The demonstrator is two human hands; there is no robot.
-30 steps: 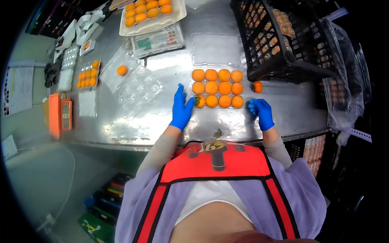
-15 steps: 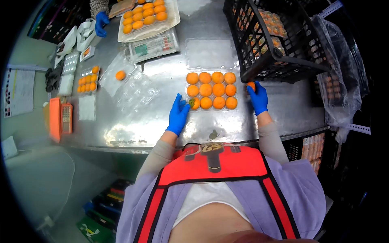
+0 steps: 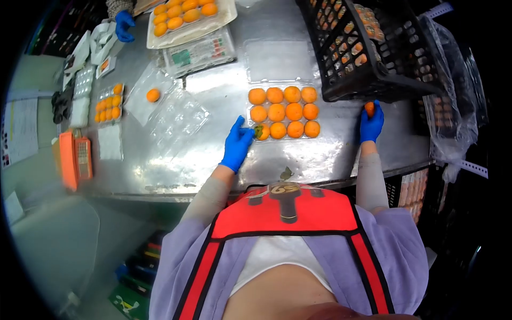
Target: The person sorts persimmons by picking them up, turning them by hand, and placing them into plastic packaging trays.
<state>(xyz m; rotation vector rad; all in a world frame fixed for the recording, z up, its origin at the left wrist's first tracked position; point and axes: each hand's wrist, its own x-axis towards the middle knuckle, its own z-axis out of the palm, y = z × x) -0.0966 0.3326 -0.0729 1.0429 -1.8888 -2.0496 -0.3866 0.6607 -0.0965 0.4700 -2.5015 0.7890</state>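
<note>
A clear plastic tray (image 3: 282,86) with its lid (image 3: 277,60) folded back holds rows of orange fruit (image 3: 276,112) in front of me. My left hand (image 3: 238,144), in a blue glove, is at the tray's near left corner, thumb and fingers apart, beside a fruit with a green leafy top (image 3: 260,132). To the right of the tray, my right hand (image 3: 372,122), also gloved in blue, has its fingers around a single orange fruit (image 3: 369,109), below the black crate.
A black crate (image 3: 352,85) with packed fruit stands at back right. Empty clear trays (image 3: 178,117), a loose fruit (image 3: 153,95), a filled tray (image 3: 109,106) and an orange device (image 3: 68,160) lie left. Another person's gloved hand (image 3: 124,25) is at top left.
My right hand has taken hold of the loose fruit beside the tray and moved it right. My left hand has stayed by the tray. Another person's hand has come into view.
</note>
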